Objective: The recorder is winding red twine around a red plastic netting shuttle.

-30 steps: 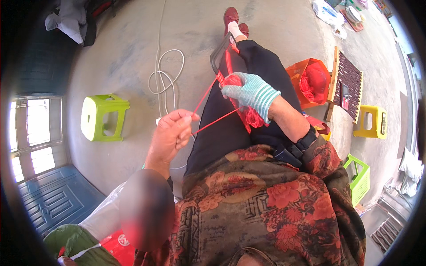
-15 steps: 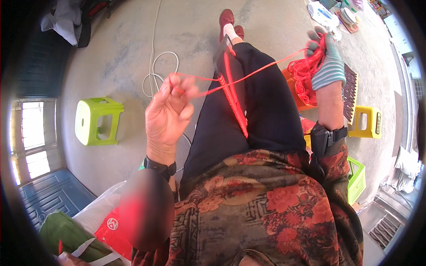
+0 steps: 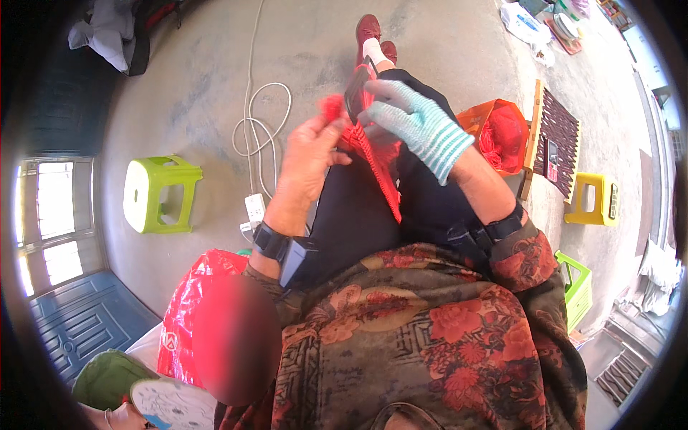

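My bare left hand [image 3: 304,161] closes on a blurred bundle of red cord [image 3: 332,107], left of my knees. My right hand [image 3: 419,125], in a pale teal striped glove, is above my lap with its visible fingers stretched out and apart. Its fingertips are beside a dark loop-shaped piece [image 3: 355,93], whose material I cannot make out. From there a red knotted cord strip [image 3: 380,168] runs down between my thighs. The glove hides part of the strip, and the lower fingers are blurred.
An orange-red bag [image 3: 519,132] of red cord stands right of my legs, beside a slatted board [image 3: 555,143] and a yellow stool [image 3: 591,199]. To the left are a green stool [image 3: 161,195], a white cable [image 3: 247,122] and a power strip [image 3: 254,209]. Another person's hand [image 3: 125,418] shows lower left.
My right hand has come in from the far right to the strip, without the cord bundle it held. The bundle now shows at my left hand, which has moved right. The long stretched strands have gone.
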`<state>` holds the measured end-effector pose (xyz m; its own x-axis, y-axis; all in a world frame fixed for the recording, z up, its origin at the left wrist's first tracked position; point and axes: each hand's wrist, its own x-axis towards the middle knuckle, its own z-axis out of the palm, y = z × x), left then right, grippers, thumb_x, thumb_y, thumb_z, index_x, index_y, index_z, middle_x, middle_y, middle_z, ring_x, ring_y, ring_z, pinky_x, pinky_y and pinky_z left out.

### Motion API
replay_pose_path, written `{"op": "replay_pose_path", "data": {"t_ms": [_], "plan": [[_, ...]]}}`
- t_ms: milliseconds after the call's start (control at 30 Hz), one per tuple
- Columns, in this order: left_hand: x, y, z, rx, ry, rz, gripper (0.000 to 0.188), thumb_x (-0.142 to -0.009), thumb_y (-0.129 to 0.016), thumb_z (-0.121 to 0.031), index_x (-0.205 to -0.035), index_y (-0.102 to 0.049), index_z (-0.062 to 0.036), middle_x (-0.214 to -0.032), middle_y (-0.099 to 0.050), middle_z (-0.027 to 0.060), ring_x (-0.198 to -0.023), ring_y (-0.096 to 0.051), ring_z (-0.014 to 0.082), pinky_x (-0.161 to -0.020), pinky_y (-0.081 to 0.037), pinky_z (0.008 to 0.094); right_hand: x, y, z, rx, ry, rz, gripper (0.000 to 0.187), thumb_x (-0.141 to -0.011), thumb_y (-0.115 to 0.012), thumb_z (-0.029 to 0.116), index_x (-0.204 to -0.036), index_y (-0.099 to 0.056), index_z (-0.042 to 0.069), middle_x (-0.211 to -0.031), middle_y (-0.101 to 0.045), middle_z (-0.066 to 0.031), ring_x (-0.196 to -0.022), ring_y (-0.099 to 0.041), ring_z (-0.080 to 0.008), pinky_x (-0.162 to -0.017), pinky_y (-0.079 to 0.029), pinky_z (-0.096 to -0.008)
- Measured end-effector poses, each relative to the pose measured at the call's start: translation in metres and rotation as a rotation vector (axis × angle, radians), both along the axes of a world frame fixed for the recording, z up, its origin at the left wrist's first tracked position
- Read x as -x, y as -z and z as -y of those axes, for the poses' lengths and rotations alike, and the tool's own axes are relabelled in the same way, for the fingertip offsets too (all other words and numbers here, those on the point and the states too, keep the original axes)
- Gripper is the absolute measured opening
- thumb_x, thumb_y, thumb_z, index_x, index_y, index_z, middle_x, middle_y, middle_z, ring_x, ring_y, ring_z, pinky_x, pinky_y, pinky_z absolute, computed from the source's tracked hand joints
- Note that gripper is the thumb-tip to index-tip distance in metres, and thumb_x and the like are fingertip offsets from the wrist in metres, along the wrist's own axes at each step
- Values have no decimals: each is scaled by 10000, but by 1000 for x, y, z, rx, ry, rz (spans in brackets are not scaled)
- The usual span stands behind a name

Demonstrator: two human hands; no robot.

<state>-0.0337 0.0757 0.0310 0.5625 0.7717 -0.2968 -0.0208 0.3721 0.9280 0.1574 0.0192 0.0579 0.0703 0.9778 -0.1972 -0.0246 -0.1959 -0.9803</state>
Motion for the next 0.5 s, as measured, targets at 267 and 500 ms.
{"op": "replay_pose_path", "data": {"t_ms": [267, 500], "plan": [[70, -113, 13, 171, -131, 788, 142, -950, -526, -197, -864, -539, -84, -735, -534, 14, -658, -533, 113, -638, -464, 300, -11, -32, -15, -719, 145, 1100, 716, -670, -766, 387, -1247, -493, 62, -1156, -569, -182, -1093, -538, -366, -952, -424, -410], [144, -186, 26, -264, -237, 791, 172, -946, -513, -160, -801, -497, -70, -700, -516, 32, -641, -504, 119, -610, -429, 271, -1, -66, -18, -364, -412, 120, 176, -856, -591, 198, -975, -633, 75, -943, -636, -88, -920, -616, -194, -865, -468, -344]]}}
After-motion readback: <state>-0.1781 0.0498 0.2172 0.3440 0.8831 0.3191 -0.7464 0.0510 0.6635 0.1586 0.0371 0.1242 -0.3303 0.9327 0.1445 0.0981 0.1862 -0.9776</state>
